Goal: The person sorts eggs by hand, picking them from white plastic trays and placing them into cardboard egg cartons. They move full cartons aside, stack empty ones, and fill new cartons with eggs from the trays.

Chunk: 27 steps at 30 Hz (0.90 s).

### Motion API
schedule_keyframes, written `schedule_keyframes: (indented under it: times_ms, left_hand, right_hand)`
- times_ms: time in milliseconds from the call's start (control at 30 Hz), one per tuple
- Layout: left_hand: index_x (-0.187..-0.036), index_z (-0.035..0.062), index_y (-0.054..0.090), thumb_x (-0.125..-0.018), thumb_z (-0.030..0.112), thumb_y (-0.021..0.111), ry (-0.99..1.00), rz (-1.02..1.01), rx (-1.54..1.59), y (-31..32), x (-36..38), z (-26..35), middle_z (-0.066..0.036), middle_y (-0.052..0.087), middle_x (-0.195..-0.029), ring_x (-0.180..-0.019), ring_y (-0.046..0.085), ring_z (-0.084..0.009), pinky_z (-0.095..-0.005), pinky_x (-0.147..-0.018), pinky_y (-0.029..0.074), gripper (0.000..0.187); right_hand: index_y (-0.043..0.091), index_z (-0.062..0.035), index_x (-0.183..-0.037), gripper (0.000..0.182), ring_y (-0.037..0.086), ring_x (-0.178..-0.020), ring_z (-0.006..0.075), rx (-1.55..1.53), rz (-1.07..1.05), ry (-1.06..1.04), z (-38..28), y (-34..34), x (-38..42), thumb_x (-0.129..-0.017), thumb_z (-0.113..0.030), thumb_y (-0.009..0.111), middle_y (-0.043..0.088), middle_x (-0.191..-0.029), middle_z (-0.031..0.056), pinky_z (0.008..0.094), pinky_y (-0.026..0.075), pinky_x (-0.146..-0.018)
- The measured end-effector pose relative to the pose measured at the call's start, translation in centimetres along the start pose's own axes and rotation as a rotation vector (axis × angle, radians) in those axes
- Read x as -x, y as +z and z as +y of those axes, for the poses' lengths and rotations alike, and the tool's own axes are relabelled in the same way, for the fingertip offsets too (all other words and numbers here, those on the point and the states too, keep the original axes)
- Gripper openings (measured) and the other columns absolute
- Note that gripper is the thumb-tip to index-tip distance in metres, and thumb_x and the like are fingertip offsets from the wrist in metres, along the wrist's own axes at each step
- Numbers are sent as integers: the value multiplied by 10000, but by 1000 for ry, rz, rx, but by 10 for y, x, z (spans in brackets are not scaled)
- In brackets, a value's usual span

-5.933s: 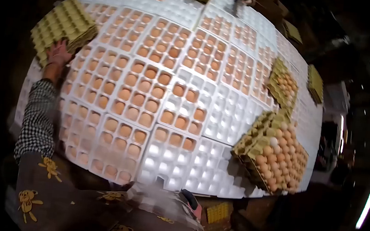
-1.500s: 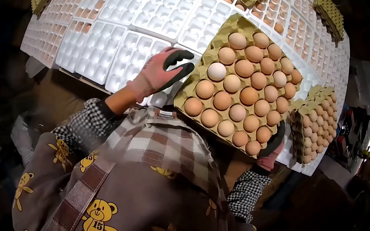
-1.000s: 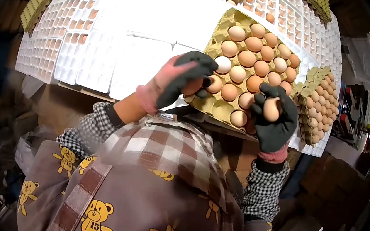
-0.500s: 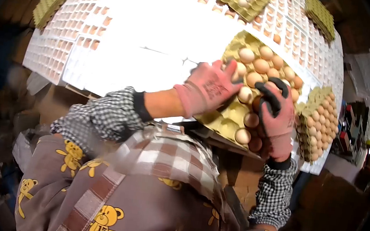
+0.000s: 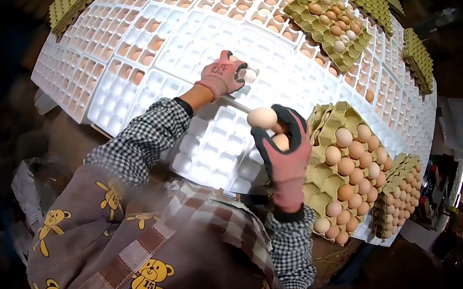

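Left hand (image 5: 222, 75) is reaching far over the white plastic trays (image 5: 156, 50), fingers closing on a pale egg (image 5: 249, 76) right above an empty cell. Right hand (image 5: 285, 150) is gripping a tan egg (image 5: 262, 117) at the fingertips, a second one tucked in the palm. It is hovering near side, just left of the cardboard egg flat (image 5: 348, 169). Empty cells are lying directly under it, nothing blocking. Another cardboard flat (image 5: 328, 24) is sitting far right.
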State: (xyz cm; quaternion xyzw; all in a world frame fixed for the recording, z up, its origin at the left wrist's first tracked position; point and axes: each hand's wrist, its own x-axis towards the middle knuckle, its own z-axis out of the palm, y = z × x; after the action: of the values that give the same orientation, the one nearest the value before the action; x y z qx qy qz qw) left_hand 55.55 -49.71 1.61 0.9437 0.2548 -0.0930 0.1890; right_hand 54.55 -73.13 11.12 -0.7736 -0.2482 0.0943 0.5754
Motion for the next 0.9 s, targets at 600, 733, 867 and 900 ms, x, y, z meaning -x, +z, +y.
schedule_keyframes:
  times_ms: [600, 733, 867, 900]
  left_hand:
    - [-1160, 122, 647, -783, 218, 691, 393, 444, 158, 62, 24, -74, -85, 604, -1278, -1308, 461, -324, -528, -1125, 274, 391]
    - [-1209, 137, 622, -771, 259, 713, 351, 448, 149, 65, 22, -72, -77, 584, -1297, -1314, 449, -315, -528, -1125, 260, 463]
    - [-1317, 146, 551, -762, 245, 738, 470, 425, 20, 41, 1, -28, -134, 539, -1338, -1271, 470, -340, -482, -1091, 316, 593]
    - [-1300, 157, 567, -764, 232, 737, 536, 294, -17, 39, -8, -21, -140, 542, -1323, -1257, 477, -343, -472, -1079, 333, 568]
  right_hand:
    - [524, -235, -1400, 623, 429, -1262, 325, 875, -76, 107, 132, 117, -48, -808, -290, 712, 459, -1391, 93, 497, 326, -1036]
    - [460, -163, -1443, 701, 371, -1331, 369, 740, 75, 162, 114, 116, -22, -800, -268, 720, 410, -1442, 139, 521, 286, -1089]
    - [523, -96, -1365, 636, 477, -1245, 370, 235, -41, 152, 86, 96, 38, -776, -195, 741, 493, -1344, 176, 472, 367, -1067]
    - [570, -74, -1304, 561, 526, -1194, 374, 97, -133, 149, 71, 86, 50, -777, -162, 741, 554, -1271, 186, 444, 426, -1024]
